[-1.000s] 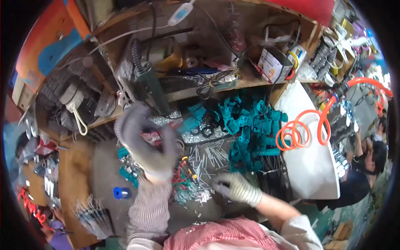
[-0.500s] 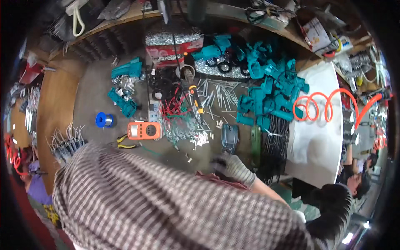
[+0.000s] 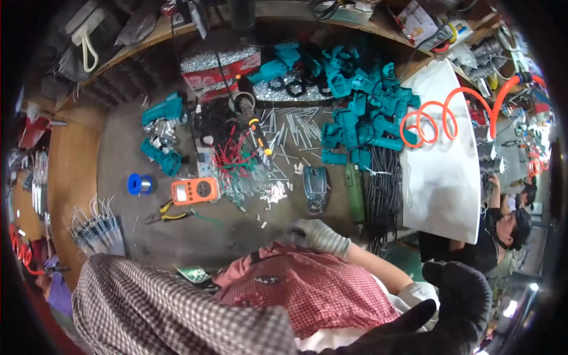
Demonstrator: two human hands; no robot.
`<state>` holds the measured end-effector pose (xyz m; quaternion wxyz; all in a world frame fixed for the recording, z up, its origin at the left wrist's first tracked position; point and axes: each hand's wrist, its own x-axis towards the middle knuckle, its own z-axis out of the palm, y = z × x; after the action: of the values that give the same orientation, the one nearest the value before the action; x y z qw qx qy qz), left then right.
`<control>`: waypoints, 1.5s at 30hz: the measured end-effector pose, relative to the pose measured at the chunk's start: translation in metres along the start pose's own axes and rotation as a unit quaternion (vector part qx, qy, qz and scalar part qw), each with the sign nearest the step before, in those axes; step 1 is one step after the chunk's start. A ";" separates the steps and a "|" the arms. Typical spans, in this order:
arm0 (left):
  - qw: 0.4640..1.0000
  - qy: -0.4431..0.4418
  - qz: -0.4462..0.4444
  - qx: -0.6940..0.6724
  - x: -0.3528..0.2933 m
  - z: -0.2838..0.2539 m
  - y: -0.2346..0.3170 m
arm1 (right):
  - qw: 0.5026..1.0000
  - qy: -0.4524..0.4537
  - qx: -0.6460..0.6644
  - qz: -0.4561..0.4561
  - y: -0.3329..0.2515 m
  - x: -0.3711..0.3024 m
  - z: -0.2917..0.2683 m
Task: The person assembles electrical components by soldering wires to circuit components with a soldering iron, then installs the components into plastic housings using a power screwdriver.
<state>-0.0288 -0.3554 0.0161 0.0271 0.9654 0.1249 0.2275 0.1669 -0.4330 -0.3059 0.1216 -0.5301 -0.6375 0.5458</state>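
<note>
One gloved right hand (image 3: pixel 319 235) rests at the near edge of the workbench (image 3: pixel 118 154), fingers curled in; whether it pinches anything cannot be told, since the fingertips are turned away. The left hand (image 3: pixel 455 296), in a dark glove, is raised close to the camera at the lower right, fingers together and bent, blurred and partly cut off by the rim; it seems to hold nothing. The left arm's checked sleeve (image 3: pixel 154 313) fills the lower left and hides the bench edge there.

Just beyond the right hand lie one teal housing shell (image 3: pixel 316 188) and one green tube (image 3: pixel 355 192), near but apart from it. Further left sit one orange meter (image 3: pixel 195 190), one blue spool (image 3: pixel 139 184) and one pair of yellow-handled pliers (image 3: pixel 165 213). A heap of teal parts (image 3: pixel 361 112), too tangled to count, lies at the back right beside one orange coiled hose (image 3: pixel 438 118). Small metal pins (image 3: pixel 296 127) are scattered in the middle, too many and too fine to number.
</note>
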 end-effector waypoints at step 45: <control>0.898 0.051 -0.422 -0.114 -0.315 0.281 -0.021 | 0.845 0.426 -0.322 0.037 -0.039 0.284 -0.263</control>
<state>-0.1810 -0.4135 -0.3741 0.2239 0.7996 0.4949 0.2560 0.2230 -0.0484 -0.2954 0.1837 -0.7428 -0.6429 0.0341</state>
